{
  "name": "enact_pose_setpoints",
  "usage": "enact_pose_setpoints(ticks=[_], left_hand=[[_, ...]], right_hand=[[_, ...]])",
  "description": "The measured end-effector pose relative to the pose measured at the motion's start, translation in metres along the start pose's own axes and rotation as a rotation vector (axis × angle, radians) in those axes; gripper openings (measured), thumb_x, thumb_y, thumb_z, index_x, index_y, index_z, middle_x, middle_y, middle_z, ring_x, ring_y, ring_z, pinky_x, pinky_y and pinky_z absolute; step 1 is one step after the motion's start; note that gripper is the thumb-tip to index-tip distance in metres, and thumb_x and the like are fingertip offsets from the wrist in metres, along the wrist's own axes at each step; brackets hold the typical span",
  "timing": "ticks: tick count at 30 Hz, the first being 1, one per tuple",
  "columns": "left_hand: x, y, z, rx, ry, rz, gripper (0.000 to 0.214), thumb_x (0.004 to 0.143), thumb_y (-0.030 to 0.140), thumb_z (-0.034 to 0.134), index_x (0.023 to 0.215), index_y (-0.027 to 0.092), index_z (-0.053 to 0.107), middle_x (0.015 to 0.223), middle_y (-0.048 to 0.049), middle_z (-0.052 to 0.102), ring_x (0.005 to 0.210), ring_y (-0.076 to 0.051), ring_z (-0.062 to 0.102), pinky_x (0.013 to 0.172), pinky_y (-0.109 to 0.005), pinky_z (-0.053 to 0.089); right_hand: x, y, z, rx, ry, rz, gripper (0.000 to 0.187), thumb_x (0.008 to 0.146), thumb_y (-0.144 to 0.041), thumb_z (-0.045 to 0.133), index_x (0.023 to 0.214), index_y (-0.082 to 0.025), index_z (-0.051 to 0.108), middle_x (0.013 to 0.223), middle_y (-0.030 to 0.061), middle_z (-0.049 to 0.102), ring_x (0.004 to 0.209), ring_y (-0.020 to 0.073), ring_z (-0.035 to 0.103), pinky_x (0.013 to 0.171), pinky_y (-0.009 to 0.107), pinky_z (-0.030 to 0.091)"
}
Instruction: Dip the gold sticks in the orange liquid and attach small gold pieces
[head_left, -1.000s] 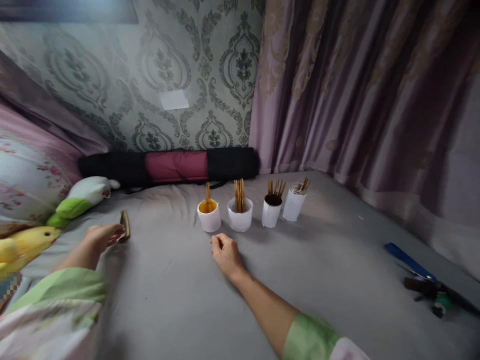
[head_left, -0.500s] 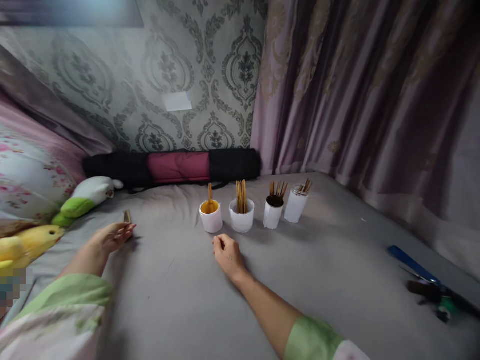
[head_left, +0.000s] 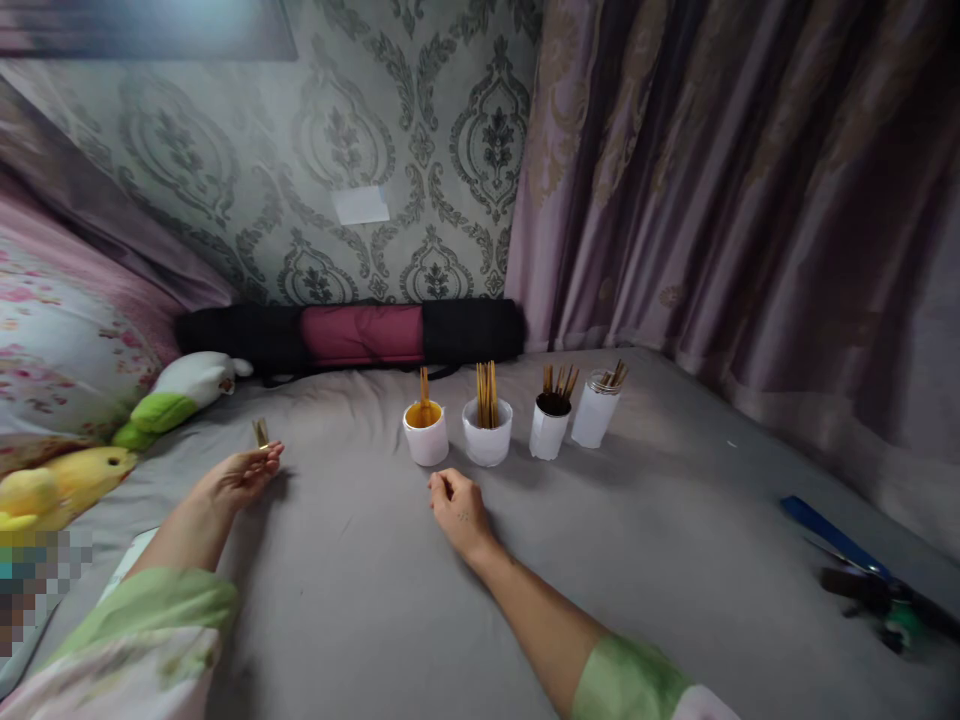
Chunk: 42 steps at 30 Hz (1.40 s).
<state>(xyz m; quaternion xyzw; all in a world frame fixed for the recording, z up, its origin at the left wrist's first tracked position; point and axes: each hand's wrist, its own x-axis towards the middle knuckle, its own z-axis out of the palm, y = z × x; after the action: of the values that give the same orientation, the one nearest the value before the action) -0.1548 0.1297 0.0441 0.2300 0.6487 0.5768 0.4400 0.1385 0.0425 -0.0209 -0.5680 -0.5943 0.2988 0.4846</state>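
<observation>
My left hand (head_left: 251,474), at the left, is closed on a small bundle of thin wooden sticks (head_left: 260,432) whose ends poke up above the fingers. My right hand (head_left: 457,508) rests on the grey sheet with curled fingers; whatever they hold, if anything, is hidden. Just beyond it stands a white cup with a yellow inside (head_left: 426,445), a few sticks upright in it. To its right are a translucent white cup (head_left: 487,447) with several sticks, a white-wrapped cup with a dark inside (head_left: 549,436) and a taller white-wrapped jar (head_left: 595,416), both also holding sticks.
A black and maroon rolled bag (head_left: 361,334) lies along the patterned wall. Plush toys (head_left: 176,395) and a floral pillow (head_left: 67,350) are at the left. A blue strip (head_left: 834,535) and dark tools (head_left: 889,600) lie at the right. Curtains hang behind.
My left hand has shifted slightly right with the sticks, whose ends now show more spread. My right hand stays in nearly the same place by the cups. The view has shifted a little.
</observation>
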Motion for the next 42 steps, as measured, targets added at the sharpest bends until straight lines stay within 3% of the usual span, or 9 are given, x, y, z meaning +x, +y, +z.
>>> enact_pose_setpoints(ticks=[5, 14, 23, 31, 42], left_hand=[[-0.001, -0.006, -0.001, -0.082, -0.043, -0.144, 0.02, 0.073, -0.007, 0.041, 0.068, 0.008, 0.052, 0.06, -0.0006, 0.054, 0.045, -0.003, 0.045, 0.039, -0.009, 0.04], [-0.03, -0.017, 0.014, -0.194, -0.084, -0.109, 0.019, 0.072, -0.007, 0.043, 0.073, 0.007, 0.055, 0.067, -0.002, 0.056, 0.045, -0.001, 0.048, 0.042, -0.008, 0.042], [-0.064, -0.041, 0.032, -0.283, -0.234, -0.075, 0.016, 0.071, -0.002, 0.05, 0.078, 0.007, 0.061, 0.068, -0.0046, 0.059, 0.049, -0.004, 0.053, 0.043, -0.011, 0.046], [-0.111, -0.055, 0.058, -0.328, -0.34, -0.09, 0.016, 0.069, 0.002, 0.056, 0.082, 0.007, 0.063, 0.072, -0.0073, 0.062, 0.052, -0.005, 0.054, 0.044, -0.013, 0.045], [-0.143, -0.075, 0.077, -0.371, -0.416, -0.135, 0.016, 0.067, 0.008, 0.062, 0.082, 0.011, 0.064, 0.072, -0.0057, 0.061, 0.053, -0.005, 0.052, 0.046, -0.015, 0.042]], right_hand=[[0.0, 0.0, 0.0, 0.004, 0.001, -0.002, 0.029, 0.082, -0.032, 0.038, 0.074, -0.017, 0.061, 0.062, 0.0015, 0.061, 0.055, 0.0101, 0.051, 0.05, 0.018, 0.034], [0.0, -0.001, -0.002, 0.016, -0.007, -0.007, 0.029, 0.082, -0.032, 0.038, 0.073, -0.017, 0.061, 0.062, 0.0011, 0.06, 0.056, 0.01, 0.051, 0.051, 0.018, 0.035], [0.002, -0.002, -0.002, 0.019, -0.019, 0.009, 0.031, 0.082, -0.033, 0.037, 0.073, -0.016, 0.06, 0.056, 0.0003, 0.057, 0.051, 0.0095, 0.049, 0.048, 0.018, 0.034], [0.003, -0.003, -0.004, 0.084, -0.051, 0.024, 0.033, 0.081, -0.038, 0.036, 0.073, -0.015, 0.058, 0.055, 0.0001, 0.055, 0.048, 0.0093, 0.048, 0.045, 0.018, 0.034], [0.004, 0.0, -0.003, 0.109, -0.073, 0.04, 0.035, 0.081, -0.042, 0.037, 0.076, -0.014, 0.058, 0.057, 0.0022, 0.056, 0.047, 0.0097, 0.048, 0.042, 0.019, 0.035]])
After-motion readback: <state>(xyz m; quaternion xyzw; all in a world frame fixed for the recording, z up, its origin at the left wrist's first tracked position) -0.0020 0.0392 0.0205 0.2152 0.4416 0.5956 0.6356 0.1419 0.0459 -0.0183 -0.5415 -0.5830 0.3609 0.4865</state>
